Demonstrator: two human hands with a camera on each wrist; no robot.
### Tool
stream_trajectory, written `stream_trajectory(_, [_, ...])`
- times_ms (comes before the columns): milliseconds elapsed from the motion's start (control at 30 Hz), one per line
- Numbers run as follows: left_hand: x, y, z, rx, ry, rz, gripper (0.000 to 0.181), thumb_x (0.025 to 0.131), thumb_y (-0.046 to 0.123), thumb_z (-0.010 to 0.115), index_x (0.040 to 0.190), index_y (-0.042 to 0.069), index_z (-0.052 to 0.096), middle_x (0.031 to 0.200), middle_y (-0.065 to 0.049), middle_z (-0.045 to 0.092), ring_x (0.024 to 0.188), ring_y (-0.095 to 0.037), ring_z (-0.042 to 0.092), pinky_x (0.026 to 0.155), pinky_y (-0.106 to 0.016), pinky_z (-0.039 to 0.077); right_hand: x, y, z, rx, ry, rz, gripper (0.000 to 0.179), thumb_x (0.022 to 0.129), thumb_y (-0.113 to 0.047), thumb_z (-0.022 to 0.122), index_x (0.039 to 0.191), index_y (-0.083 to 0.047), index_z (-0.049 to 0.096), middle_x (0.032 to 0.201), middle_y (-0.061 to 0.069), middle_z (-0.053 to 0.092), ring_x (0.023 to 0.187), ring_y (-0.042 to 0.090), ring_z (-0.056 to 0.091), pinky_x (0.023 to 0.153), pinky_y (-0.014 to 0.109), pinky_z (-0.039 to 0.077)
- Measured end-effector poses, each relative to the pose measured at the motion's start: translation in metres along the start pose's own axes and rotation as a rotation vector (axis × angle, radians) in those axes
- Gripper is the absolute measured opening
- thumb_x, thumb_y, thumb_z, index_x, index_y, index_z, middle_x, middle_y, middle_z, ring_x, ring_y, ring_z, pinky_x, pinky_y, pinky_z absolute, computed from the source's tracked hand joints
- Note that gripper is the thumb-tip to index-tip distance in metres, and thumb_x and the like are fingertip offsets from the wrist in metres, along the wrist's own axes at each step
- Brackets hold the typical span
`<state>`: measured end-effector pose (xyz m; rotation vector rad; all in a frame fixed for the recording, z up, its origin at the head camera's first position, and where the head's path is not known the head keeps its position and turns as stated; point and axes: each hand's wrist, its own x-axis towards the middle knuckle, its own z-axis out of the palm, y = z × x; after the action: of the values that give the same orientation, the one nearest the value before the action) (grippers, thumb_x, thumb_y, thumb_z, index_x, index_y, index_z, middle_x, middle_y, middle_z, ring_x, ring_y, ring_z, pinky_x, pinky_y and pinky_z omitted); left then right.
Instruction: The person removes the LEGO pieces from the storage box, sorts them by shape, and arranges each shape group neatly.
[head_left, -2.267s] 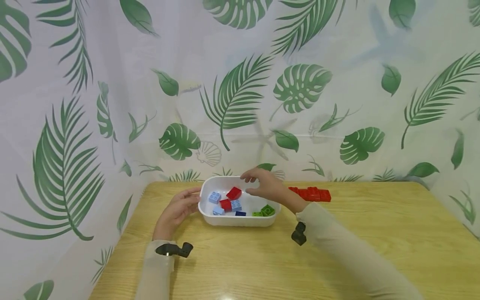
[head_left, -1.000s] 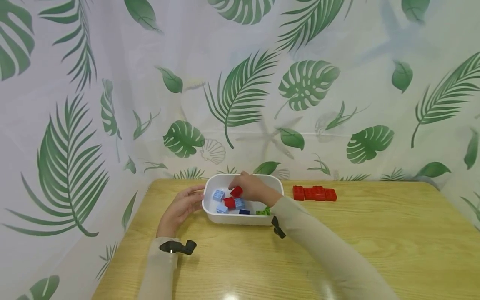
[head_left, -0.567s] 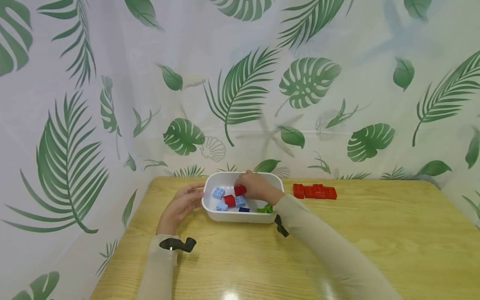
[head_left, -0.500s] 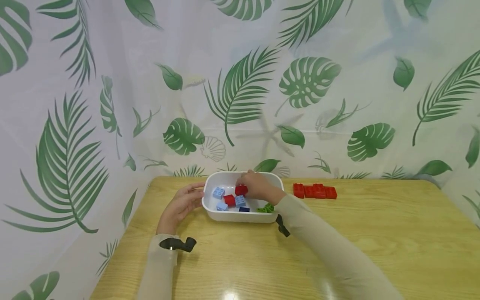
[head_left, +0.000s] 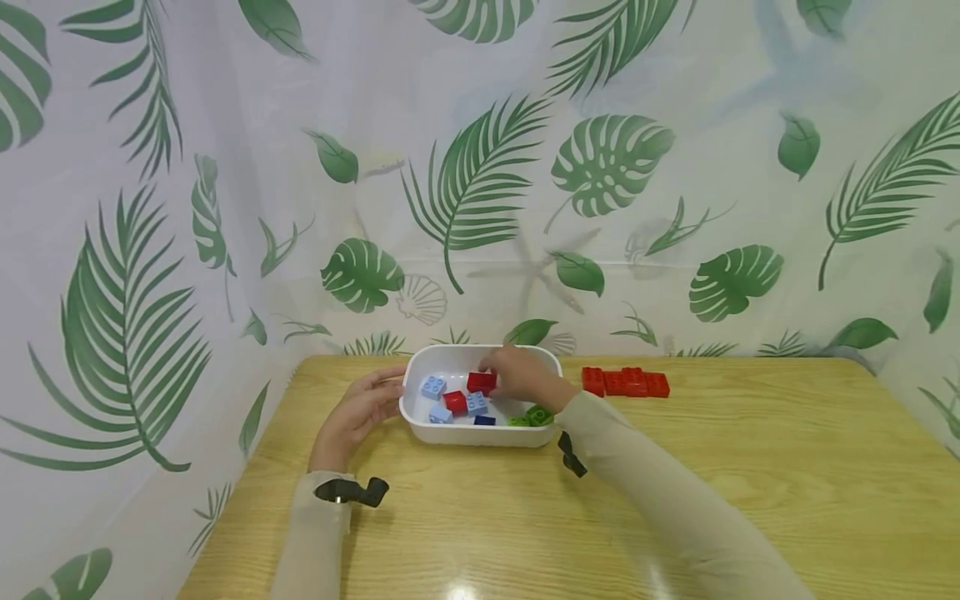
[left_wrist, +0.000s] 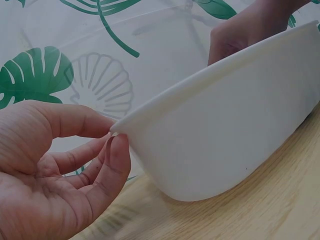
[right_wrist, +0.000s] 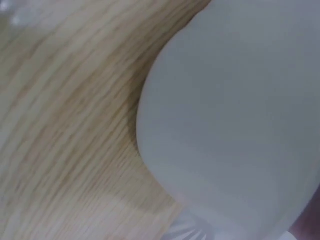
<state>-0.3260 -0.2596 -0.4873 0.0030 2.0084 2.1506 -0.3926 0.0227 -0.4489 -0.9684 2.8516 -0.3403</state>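
Note:
In the head view a white plastic tub (head_left: 480, 436) stands on the table with toy building bricks inside. My left hand (head_left: 363, 414) is at its left end, and in the left wrist view the thumb and a finger (left_wrist: 118, 151) pinch the rim. My right hand (head_left: 525, 377) reaches down into the tub from the right, its fingers holding a red brick (head_left: 481, 382); part of the grip is hidden. Close by lie another red brick (head_left: 454, 402) and a light blue brick (head_left: 476, 403). The right wrist view shows mostly the tub's outer wall (right_wrist: 225, 115).
More bricks lie in the tub: light blue ones (head_left: 433, 387), a dark blue one (head_left: 484, 421) and green ones (head_left: 537, 416). Right of the tub, a row of red bricks (head_left: 626, 382) sits on the wooden table (head_left: 480, 517), near the leaf-print curtain (head_left: 622, 300) behind.
The right hand, earlier above the tub with fingers apart, has gone down inside and taken hold of the red brick, which has turned from tilted to level. The left hand has stayed at the rim.

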Motion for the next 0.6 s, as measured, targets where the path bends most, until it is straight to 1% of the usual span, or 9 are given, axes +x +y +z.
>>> stream_trajectory(167, [0.002, -0.001, 0.000, -0.019, 0.012, -0.008, 0.047, 0.101, 0.003, 0.058, 0.147, -0.003, 0.047, 0.123, -0.008, 0.068, 0.099, -0.012, 0.069, 0.085, -0.027, 0.059, 0.000, 0.000, 0.001, -0.023, 0.003, 0.021, 0.032, 0.085, -0.018, 0.083, 0.115, -0.008, 0.076, 0.103, 0.004, 0.076, 0.089, 0.018, 0.062, 0.088, 0.033, 0.056])
stream_trajectory(333, [0.003, -0.002, 0.001, -0.001, 0.009, -0.006, 0.047, 0.102, 0.003, 0.057, 0.148, -0.002, 0.047, 0.134, -0.018, 0.063, 0.100, -0.012, 0.068, 0.085, -0.026, 0.059, -0.005, -0.002, -0.001, 0.004, 0.021, 0.051, 0.032, 0.085, -0.019, 0.083, 0.113, -0.008, 0.075, 0.102, 0.005, 0.072, 0.090, 0.018, 0.059, 0.086, 0.031, 0.055])
stream_trajectory(400, [0.002, -0.001, 0.001, 0.002, 0.005, -0.005, 0.048, 0.102, 0.003, 0.057, 0.148, -0.003, 0.046, 0.138, -0.021, 0.060, 0.101, -0.013, 0.068, 0.086, -0.026, 0.059, -0.009, -0.002, -0.004, 0.016, 0.039, 0.050, 0.031, 0.085, -0.020, 0.083, 0.112, -0.008, 0.076, 0.101, 0.004, 0.069, 0.091, 0.018, 0.057, 0.084, 0.030, 0.054])
stream_trajectory(467, [0.001, -0.001, 0.001, 0.005, -0.004, -0.001, 0.048, 0.102, 0.003, 0.056, 0.149, -0.003, 0.045, 0.139, -0.022, 0.059, 0.102, -0.013, 0.068, 0.086, -0.026, 0.059, -0.015, -0.003, -0.007, 0.034, 0.060, 0.043, 0.031, 0.085, -0.020, 0.083, 0.112, -0.008, 0.075, 0.100, 0.004, 0.067, 0.090, 0.018, 0.056, 0.082, 0.029, 0.053])
stream_trajectory(600, [-0.001, 0.001, 0.000, 0.000, -0.018, 0.008, 0.049, 0.103, 0.003, 0.055, 0.150, -0.005, 0.043, 0.133, -0.017, 0.064, 0.103, -0.012, 0.068, 0.087, -0.027, 0.059, -0.028, -0.002, -0.011, 0.073, 0.129, 0.003, 0.032, 0.084, -0.020, 0.083, 0.113, -0.009, 0.075, 0.099, 0.003, 0.065, 0.090, 0.019, 0.057, 0.079, 0.029, 0.053])
